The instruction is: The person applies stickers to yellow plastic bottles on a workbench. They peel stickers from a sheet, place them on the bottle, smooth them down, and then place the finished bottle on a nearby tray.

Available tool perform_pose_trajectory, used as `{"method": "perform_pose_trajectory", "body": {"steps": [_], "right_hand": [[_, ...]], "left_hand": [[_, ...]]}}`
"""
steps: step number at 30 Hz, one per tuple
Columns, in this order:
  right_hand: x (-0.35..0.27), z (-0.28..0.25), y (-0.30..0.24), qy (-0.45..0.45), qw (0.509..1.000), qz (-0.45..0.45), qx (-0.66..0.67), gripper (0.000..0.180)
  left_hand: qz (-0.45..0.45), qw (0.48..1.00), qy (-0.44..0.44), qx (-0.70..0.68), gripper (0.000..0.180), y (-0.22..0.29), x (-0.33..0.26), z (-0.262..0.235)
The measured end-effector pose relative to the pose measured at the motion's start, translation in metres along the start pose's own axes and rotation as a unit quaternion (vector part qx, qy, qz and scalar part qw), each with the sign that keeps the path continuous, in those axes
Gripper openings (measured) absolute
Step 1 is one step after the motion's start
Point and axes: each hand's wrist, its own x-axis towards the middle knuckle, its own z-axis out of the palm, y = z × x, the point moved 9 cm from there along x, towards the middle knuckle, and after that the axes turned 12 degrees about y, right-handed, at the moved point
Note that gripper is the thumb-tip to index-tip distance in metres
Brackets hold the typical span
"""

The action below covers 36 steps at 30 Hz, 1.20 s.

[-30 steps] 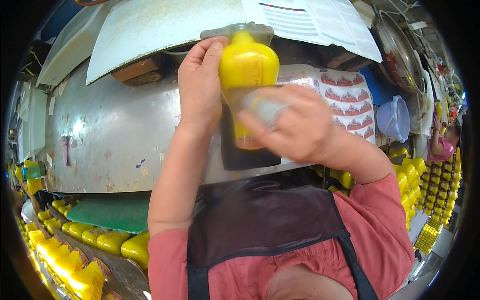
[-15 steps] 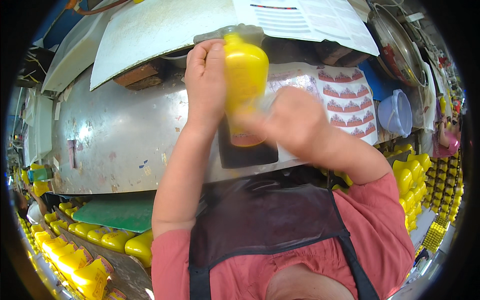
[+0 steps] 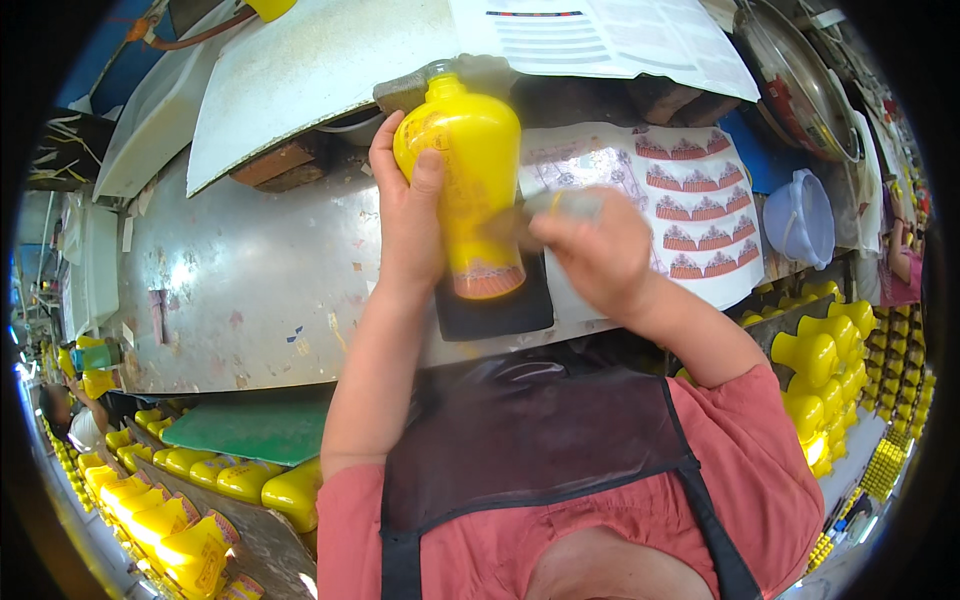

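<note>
In the head view, the bottle (image 3: 465, 180), yellow, lies on its side above the dark pad (image 3: 495, 322), the landmark here, with its base end over the pad's upper part; whether they touch is unclear. Its long axis runs away from the person, leaning slightly left toward the top; the neck points away, beside a grey lump (image 3: 403, 92) well beyond the pad, while the base, ringed by a reddish band, faces the person. The left hand (image 3: 412, 220), up and left of the pad, grips the bottle's left side, thumb on top, fingers around its edge. The right hand (image 3: 600, 250), up and right of the pad, is closed around a blurred tool (image 3: 565, 205); its dark end meets the bottle's right side, though contact is hard to tell. Right of the pad lies a printed sheet (image 3: 705, 215); farther right stands a bucket (image 3: 800, 220). Left of the pad stretches the metal tabletop (image 3: 220, 300).
</note>
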Motion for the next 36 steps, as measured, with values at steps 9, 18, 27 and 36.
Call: {"method": "perform_pose_trajectory", "body": {"steps": [9,18,27,36], "right_hand": [[0.036,0.008,0.023,0.065,0.99,0.123,-0.023,0.032],[0.093,0.03,0.041,-0.008,0.984,0.15,0.094,0.023],[0.132,0.065,0.04,-0.17,0.971,0.087,0.146,0.024],[0.131,0.088,0.04,-0.158,0.987,0.003,0.008,0.02]], "left_hand": [[0.09,0.99,0.016,0.104,0.054,0.01,-0.002,0.0],[0.111,0.972,0.041,0.201,0.073,0.013,-0.005,-0.005],[0.153,0.964,0.035,0.214,0.077,0.031,0.003,0.0],[0.143,0.941,0.067,0.299,0.059,0.043,0.016,0.007]]}}
